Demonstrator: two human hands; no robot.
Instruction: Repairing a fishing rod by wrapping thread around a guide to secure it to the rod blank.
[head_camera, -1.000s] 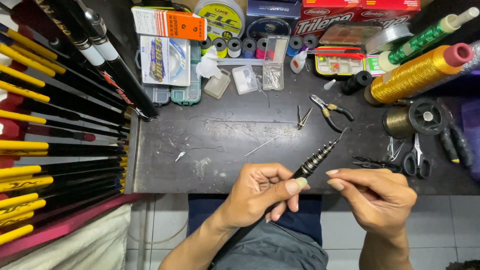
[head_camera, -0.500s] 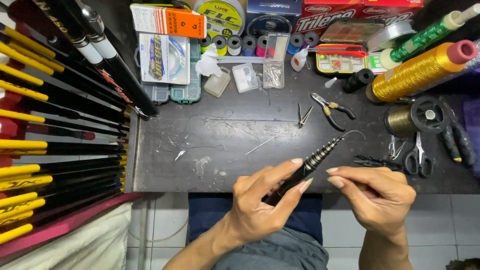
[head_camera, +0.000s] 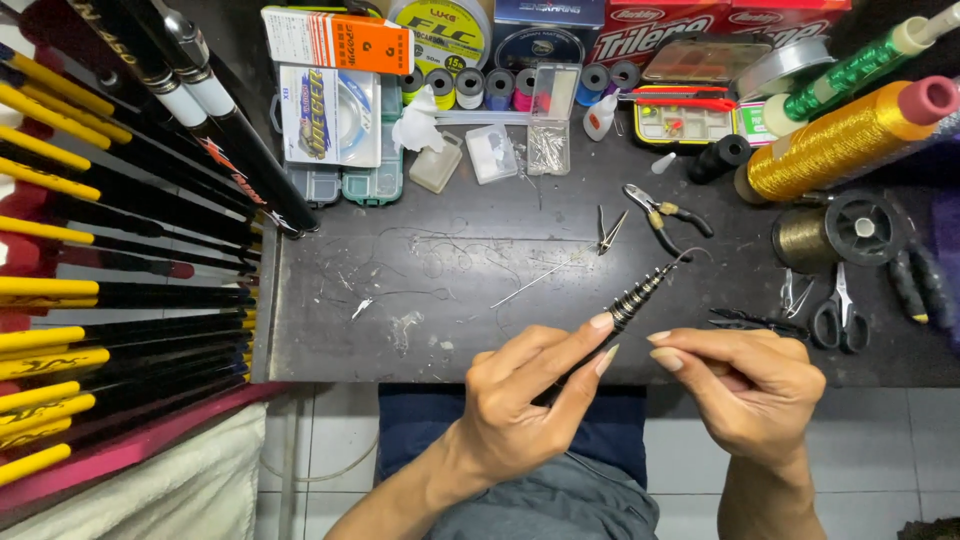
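My left hand (head_camera: 520, 395) grips a thin black rod section (head_camera: 632, 303) between thumb and fingers; its ribbed, telescoped tip points up and to the right over the dark work table (head_camera: 420, 340). A fine line runs from the tip in a small curl. My right hand (head_camera: 745, 385) sits just right of the rod, fingers curled together as if pinching that fine line; the line itself is too thin to see in the hand. Both hands hover over the table's near edge above my lap.
Small pliers (head_camera: 660, 215), tweezers (head_camera: 607, 232), a needle (head_camera: 530, 283) and scissors (head_camera: 840, 315) lie on the table. Gold thread cones (head_camera: 835, 145), spools (head_camera: 840, 230), tackle boxes (head_camera: 370, 180) and line packets line the back. Black and yellow rods (head_camera: 110, 280) fill the left side.
My left hand has shifted its fingers along the rod, index finger now stretched toward the ribbed tip. The rod and my right hand have barely moved.
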